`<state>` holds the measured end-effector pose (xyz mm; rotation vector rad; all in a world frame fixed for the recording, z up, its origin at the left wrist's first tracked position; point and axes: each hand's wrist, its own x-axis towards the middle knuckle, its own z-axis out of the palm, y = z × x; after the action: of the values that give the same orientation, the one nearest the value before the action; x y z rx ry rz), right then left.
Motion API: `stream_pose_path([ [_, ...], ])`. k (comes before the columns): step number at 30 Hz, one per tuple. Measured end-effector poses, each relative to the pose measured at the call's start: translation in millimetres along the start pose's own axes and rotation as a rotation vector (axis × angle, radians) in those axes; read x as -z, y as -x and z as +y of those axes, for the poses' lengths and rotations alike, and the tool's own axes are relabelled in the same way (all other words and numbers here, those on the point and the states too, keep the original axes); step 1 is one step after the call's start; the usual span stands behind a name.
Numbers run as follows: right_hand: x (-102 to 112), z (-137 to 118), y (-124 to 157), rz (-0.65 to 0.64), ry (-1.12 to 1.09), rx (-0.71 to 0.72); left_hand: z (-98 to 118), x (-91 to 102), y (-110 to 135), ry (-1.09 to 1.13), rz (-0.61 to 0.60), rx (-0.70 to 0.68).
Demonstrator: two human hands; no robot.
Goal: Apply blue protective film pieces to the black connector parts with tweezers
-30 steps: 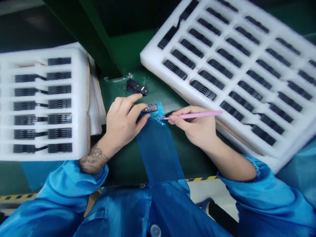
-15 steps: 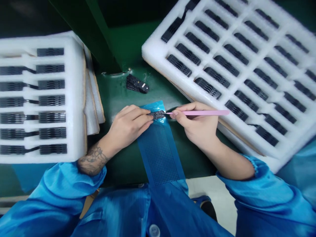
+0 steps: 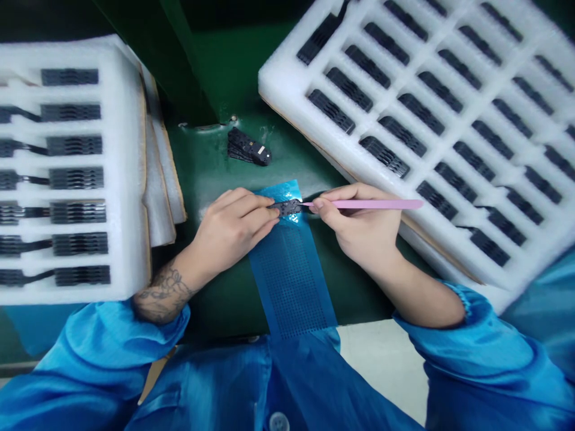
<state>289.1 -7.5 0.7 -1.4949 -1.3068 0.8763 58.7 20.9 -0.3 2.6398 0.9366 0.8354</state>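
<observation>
My left hand (image 3: 238, 224) is closed, its fingertips pinching the left end of a small black part (image 3: 290, 208). The part rests over the upper end of a blue film strip (image 3: 287, 281) marked with a grid of tiny dots. From the right, my right hand (image 3: 363, 221) grips pink tweezers (image 3: 381, 204) like a pen, their thin tip at the part's right end. I cannot tell whether the tip touches the part or the film. Beyond my hands lies a small stack of similar black parts (image 3: 249, 148).
On the left stand stacked white foam trays (image 3: 128, 179) with black parts in their slots. A larger tilted foam tray (image 3: 287, 90) at the right holds many more. A green post (image 3: 179, 72) rises from the green table (image 3: 215, 173) behind the small stack.
The view has shifted slightly, so the left trays sit farther left. Both hands keep nearly the same place and grip; the tweezers' tip stays at the black part.
</observation>
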Motion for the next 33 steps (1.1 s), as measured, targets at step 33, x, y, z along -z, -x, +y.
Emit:
stream_pose_path([
  [33, 5.3, 5.4, -4.5, -0.294, 0.337, 0.834, -1.9, -0.4, 1.2, 0.078, -0.097, -0.046],
])
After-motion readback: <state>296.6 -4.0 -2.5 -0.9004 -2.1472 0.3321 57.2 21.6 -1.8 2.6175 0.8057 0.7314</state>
